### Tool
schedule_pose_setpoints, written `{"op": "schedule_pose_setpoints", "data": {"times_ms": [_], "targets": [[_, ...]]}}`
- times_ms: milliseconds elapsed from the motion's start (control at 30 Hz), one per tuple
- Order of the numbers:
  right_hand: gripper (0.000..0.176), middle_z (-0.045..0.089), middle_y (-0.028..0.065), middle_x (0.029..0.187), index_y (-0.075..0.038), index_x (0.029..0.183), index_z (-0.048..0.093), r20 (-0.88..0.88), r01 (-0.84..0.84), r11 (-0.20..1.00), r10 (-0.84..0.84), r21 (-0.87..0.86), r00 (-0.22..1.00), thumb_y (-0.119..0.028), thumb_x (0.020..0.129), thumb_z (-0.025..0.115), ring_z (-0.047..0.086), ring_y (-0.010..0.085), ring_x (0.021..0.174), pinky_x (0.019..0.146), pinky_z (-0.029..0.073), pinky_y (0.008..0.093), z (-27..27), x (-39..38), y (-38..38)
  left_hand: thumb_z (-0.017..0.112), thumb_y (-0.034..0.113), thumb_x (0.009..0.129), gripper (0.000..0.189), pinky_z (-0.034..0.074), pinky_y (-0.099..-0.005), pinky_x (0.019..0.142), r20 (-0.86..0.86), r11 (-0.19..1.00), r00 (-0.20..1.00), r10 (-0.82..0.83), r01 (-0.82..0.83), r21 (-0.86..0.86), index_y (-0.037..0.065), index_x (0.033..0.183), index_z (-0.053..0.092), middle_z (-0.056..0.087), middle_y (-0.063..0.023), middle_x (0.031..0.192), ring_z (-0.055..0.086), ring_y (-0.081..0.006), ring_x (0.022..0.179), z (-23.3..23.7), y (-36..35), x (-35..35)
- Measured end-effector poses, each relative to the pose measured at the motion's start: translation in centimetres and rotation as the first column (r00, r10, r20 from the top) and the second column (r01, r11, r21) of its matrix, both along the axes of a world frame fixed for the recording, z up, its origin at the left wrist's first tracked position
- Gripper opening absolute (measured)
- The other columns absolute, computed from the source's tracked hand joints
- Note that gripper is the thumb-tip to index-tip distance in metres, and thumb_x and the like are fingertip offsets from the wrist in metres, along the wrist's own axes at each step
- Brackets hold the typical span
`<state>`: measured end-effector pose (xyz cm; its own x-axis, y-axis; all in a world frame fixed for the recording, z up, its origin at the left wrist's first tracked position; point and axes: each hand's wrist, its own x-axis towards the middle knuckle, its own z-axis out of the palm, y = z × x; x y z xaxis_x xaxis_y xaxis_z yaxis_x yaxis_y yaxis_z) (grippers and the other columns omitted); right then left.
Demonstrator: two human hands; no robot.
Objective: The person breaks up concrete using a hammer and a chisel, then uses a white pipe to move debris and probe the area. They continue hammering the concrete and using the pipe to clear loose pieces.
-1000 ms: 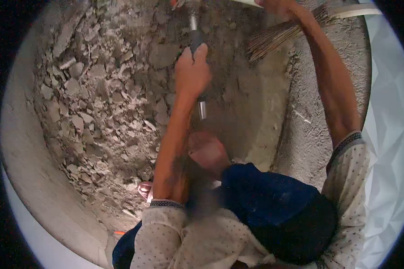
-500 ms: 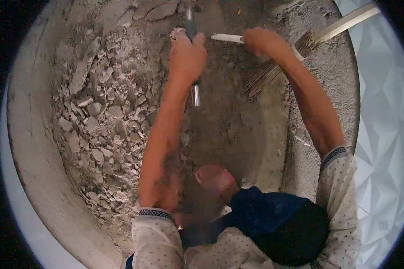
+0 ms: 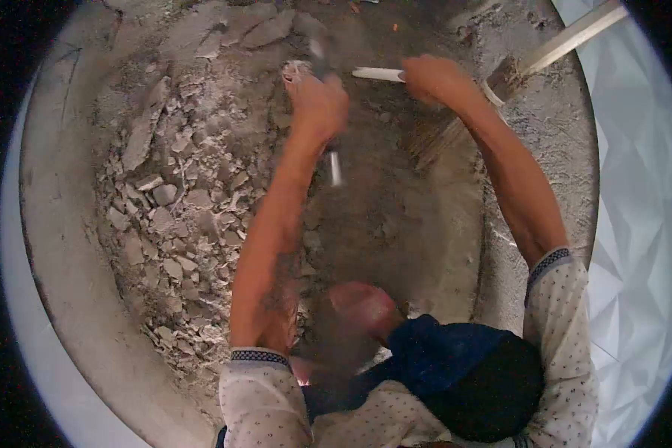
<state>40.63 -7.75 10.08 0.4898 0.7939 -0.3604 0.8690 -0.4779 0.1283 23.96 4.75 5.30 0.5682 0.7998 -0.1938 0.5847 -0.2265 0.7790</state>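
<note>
My left hand (image 3: 319, 108) is closed around a dark tool with a silver metal end (image 3: 335, 169) pointing down; its upper part is blurred. A whitish crumpled piece (image 3: 296, 72) shows beside the thumb side of this hand. To the right, my right hand (image 3: 434, 78) grips a narrow pale strip (image 3: 378, 74) whose free end points left toward the tool, without touching it. Both hands are over a rough brown-grey surface (image 3: 381, 216). Below my right forearm lie blurred thin bristles (image 3: 439, 142).
Broken grey chips (image 3: 175, 261) are heaped at the left, inside a curved rim (image 3: 67, 246). A pale wooden bar (image 3: 575, 37) crosses the rough right ledge (image 3: 534, 142). My bare skin (image 3: 362, 305) and dark blue clothing (image 3: 455, 351) show at the bottom.
The left hand and tool have shifted slightly down and right, and the tool's upper end is more blurred. The right hand is slightly lower, still holding the strip. The view has shifted a little.
</note>
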Motion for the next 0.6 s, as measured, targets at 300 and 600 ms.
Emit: {"op": "schedule_pose_setpoints", "data": {"times_ms": [300, 600], "targets": [[0.019, 0.065, 0.0164, 0.075, -0.007, 0.089, 0.065, 0.11, -0.113, 0.975, 0.093, 0.191, 0.99, -0.023, 0.083, 0.057, 0.064, 0.0354, 0.069, 0.06, 0.05, 0.0462, 1.8, -0.6, -2.4, 0.046, 0.025, 0.088, 0.032, 0.045, -0.0459, 0.066, 0.236, 0.998, 0.972, 0.006, 0.01, -0.068, -0.004, 0.08, 0.057, 0.059, -0.0238, 0.07, 0.059, -0.0404, 0.069, 2.0, -0.3, 0.3], [0.021, 0.064, 0.018, 0.081, -0.008, 0.098, 0.064, -0.122, -0.006, 0.979, -0.02, -0.205, 0.992, -0.02, 0.085, 0.054, 0.064, 0.036, 0.076, 0.064, 0.05, 0.0464, 4.3, -2.6, -2.3, 0.046, 0.031, 0.091, 0.034, 0.042, -0.0352, 0.049, 0.089, 0.817, 0.949, -0.303, 0.307, -0.488, 0.001, 0.079, 0.053, 0.053, -0.0068, 0.062, 0.053, -0.0165, 0.053, 4.3, -0.8, -4.8]]}}
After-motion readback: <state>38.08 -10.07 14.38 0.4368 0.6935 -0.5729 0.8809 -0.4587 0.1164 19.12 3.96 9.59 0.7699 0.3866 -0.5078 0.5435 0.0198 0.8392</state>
